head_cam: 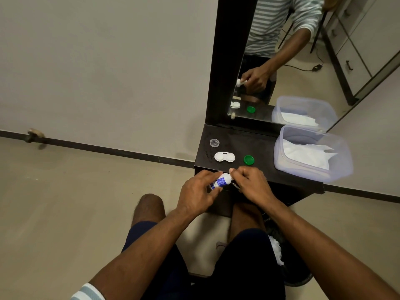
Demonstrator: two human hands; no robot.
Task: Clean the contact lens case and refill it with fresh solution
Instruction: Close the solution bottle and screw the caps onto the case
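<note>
White solution bottle (219, 181) gripped in left hand (198, 193), right hand (251, 182) fingers pinching its tip

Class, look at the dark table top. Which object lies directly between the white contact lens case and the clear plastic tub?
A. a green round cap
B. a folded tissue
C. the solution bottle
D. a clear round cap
A: the green round cap sits right of the white contact lens case and left of the clear plastic tub.
</note>
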